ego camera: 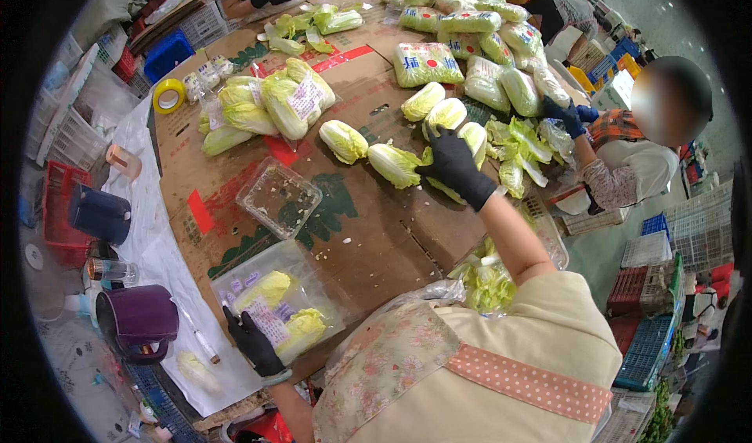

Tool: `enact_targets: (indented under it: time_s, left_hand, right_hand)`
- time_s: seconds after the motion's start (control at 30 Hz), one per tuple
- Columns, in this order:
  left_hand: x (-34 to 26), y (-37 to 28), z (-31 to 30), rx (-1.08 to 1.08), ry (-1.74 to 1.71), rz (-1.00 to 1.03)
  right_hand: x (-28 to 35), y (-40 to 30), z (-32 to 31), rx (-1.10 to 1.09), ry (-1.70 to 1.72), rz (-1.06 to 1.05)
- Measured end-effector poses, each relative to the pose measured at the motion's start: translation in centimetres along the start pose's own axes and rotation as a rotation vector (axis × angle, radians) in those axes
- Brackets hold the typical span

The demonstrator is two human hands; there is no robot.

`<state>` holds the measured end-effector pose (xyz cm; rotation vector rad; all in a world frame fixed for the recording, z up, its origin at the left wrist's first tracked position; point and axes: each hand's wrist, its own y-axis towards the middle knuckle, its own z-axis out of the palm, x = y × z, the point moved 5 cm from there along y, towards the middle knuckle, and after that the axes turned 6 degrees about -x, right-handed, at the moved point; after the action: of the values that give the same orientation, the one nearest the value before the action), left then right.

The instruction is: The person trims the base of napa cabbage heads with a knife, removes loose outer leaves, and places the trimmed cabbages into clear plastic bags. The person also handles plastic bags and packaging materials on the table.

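Observation:
My left hand (pixel 252 340), in a black glove, grips the near left side of a clear printed plastic bag (pixel 317 267). Small yellow-green napa cabbages (pixel 302 325) lie inside that bag. Across the table, my right hand (pixel 458 164), gloved in black too, reaches over a group of loose napa cabbages, its fingers around one that is mostly hidden beneath the palm. Beside it lie a napa cabbage (pixel 395 165) on the left and another napa cabbage (pixel 445 114) just beyond the fingertips. One more napa cabbage (pixel 343 141) rests farther left.
Flattened cardboard (pixel 376 225) covers the table. A clear plastic tub (pixel 279 199) holds scraps. Bagged cabbages (pixel 294 99) and yellow tape (pixel 168 96) lie at the far left; wrapped cabbages (pixel 429 64) pile up far right. Co-workers' gloved hands (pixel 563 116) are nearby. A purple mug (pixel 138 322) stands left.

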<state>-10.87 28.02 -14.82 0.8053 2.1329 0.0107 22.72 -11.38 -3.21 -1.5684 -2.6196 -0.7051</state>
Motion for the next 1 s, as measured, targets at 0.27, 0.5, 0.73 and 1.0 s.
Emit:
enact_targets:
  time_s: [0.27, 0.5, 0.73, 1.0]
  left_hand:
    - [0.6, -0.2, 0.6, 0.017, -0.145, -0.104]
    - [-0.3, -0.3, 0.2, -0.030, -0.136, -0.036]
    - [1.5, 0.2, 0.8, -0.008, -0.120, -0.095]
    - [-0.9, -0.4, 0.4, 0.021, -0.234, -0.186]
  right_hand:
    - [-1.2, -3.7, 4.7, 0.491, -0.018, -0.078]
    - [-7.2, -3.4, -0.2, -0.047, 0.077, 0.601]
    - [-9.3, -5.2, 8.4, -0.232, -0.039, 0.908]
    - [-12.5, -5.0, 10.1, -0.520, -0.010, 0.902]
